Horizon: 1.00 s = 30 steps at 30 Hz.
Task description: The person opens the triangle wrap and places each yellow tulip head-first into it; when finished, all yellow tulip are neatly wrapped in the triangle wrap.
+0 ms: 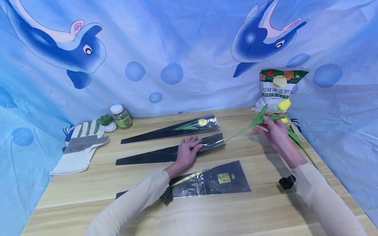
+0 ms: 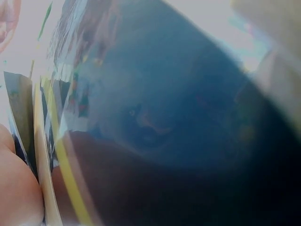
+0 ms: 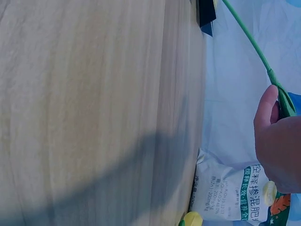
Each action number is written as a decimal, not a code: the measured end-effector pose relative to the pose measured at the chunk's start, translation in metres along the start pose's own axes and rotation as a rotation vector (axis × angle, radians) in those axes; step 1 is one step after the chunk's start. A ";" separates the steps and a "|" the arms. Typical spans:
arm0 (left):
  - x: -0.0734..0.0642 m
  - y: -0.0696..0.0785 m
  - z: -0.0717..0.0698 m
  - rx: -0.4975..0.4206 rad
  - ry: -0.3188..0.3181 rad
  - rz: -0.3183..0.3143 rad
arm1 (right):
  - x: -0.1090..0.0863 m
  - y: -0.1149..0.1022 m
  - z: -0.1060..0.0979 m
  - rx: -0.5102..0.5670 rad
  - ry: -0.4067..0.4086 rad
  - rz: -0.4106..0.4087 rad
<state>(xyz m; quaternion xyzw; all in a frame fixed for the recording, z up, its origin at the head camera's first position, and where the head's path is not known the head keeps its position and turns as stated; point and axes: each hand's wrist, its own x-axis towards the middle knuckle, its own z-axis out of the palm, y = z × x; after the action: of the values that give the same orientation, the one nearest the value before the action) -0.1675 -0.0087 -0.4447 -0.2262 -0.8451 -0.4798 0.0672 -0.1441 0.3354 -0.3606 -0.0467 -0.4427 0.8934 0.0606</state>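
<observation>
My right hand [image 1: 275, 131] pinches a yellow artificial tulip [image 1: 284, 105] by its green stem and leaves, above the right part of the table. Its stem [image 3: 254, 44] slants down left to the mouth of the middle black flower sleeve [image 1: 159, 155]; how far it reaches inside I cannot tell. On that sleeve, near its wide clear end, rests my left hand [image 1: 188, 152] with fingers extended. Behind lies another sleeve [image 1: 153, 134] with a pale yellow tulip [image 1: 202, 122] inside. Closer to me is a flat sleeve [image 1: 212, 183] with gold print, partly covered by the left forearm.
Another yellow tulip lies along the table's right edge, its stem [image 1: 307, 152] partly behind the right arm. A fertilizer bag [image 1: 274, 91] stands at the back right. Gloves [image 1: 79, 147], a small potted plant [image 1: 107, 123] and a white-lidded jar [image 1: 121, 117] sit at the left.
</observation>
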 end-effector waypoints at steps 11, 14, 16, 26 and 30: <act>0.000 0.004 -0.002 -0.007 0.001 -0.003 | -0.006 0.000 -0.003 0.043 -0.068 0.013; 0.000 0.003 -0.002 -0.003 0.004 0.001 | -0.008 0.002 -0.003 -0.003 -0.088 -0.005; 0.000 0.003 -0.001 -0.006 0.005 0.001 | -0.010 0.004 -0.003 -0.018 -0.099 -0.019; -0.001 0.004 -0.001 -0.014 0.016 -0.001 | -0.013 0.007 -0.007 -0.035 -0.112 -0.049; -0.001 0.004 -0.001 -0.016 0.015 -0.006 | -0.016 0.009 -0.008 -0.074 -0.115 -0.031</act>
<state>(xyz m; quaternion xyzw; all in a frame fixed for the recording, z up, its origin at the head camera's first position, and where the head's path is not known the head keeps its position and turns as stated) -0.1652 -0.0085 -0.4415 -0.2207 -0.8413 -0.4884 0.0702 -0.1282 0.3338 -0.3717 0.0095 -0.4788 0.8766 0.0468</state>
